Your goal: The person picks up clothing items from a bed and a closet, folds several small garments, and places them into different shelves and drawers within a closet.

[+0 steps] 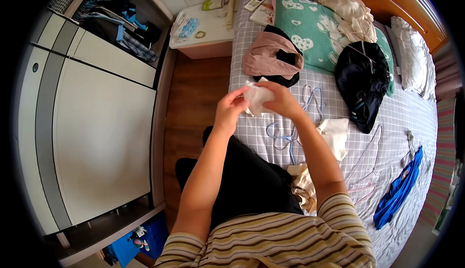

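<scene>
Both my hands hold a small piece of white cloth (259,97) over the near left side of the bed. My left hand (232,109) grips its left edge between thumb and fingers. On the opposite edge, my right hand (282,100) is closed with the fingers curled over the fabric. The cloth looks folded or bunched; its exact kind cannot be made out. Just beyond it lies a pink and black garment (267,57). Blue clothes hangers (290,139) rest on the sheet near my right forearm, beside a cream folded cloth (334,135).
A black garment (363,79) and a green patterned pillow (305,30) lie farther up the bed (407,122). A blue garment (399,185) and pink hangers (370,171) are at the right. Leftward stand a white bedside table (213,28) and a wardrobe (101,137) with hanging clothes.
</scene>
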Action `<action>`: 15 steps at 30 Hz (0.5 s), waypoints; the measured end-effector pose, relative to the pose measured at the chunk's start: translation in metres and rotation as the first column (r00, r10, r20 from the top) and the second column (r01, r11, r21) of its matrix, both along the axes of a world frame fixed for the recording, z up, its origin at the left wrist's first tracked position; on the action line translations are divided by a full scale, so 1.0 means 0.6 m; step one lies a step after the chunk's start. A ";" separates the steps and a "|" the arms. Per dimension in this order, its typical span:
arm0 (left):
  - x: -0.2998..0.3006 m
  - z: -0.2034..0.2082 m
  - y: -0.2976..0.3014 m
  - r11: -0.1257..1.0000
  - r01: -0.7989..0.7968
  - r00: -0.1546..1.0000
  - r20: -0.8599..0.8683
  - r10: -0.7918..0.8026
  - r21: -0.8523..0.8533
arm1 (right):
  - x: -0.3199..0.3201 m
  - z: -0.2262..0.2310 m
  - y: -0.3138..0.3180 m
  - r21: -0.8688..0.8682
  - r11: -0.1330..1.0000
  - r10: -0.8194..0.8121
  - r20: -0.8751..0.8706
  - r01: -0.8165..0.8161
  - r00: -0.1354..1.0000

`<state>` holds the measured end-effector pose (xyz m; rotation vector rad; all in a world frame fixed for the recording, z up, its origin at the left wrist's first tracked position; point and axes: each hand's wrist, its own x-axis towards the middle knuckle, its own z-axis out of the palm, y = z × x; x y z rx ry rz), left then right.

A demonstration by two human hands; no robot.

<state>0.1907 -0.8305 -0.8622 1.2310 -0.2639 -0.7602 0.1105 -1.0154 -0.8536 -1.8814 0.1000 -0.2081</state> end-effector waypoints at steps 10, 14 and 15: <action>0.016 -0.169 -0.030 0.877 -0.058 0.943 -0.262 0.205 0.477 | 0.098 -0.175 -0.041 -0.475 0.693 0.247 -0.551 -0.543 0.797; 0.039 -0.189 -0.041 0.873 -0.030 0.982 -0.150 0.117 0.486 | 0.102 -0.183 -0.043 -0.532 0.762 0.198 -0.351 -0.369 0.915; 0.046 -0.190 -0.048 0.842 0.006 0.980 -0.169 0.101 0.539 | 0.103 -0.185 -0.051 -0.510 0.809 0.141 -0.316 -0.294 0.938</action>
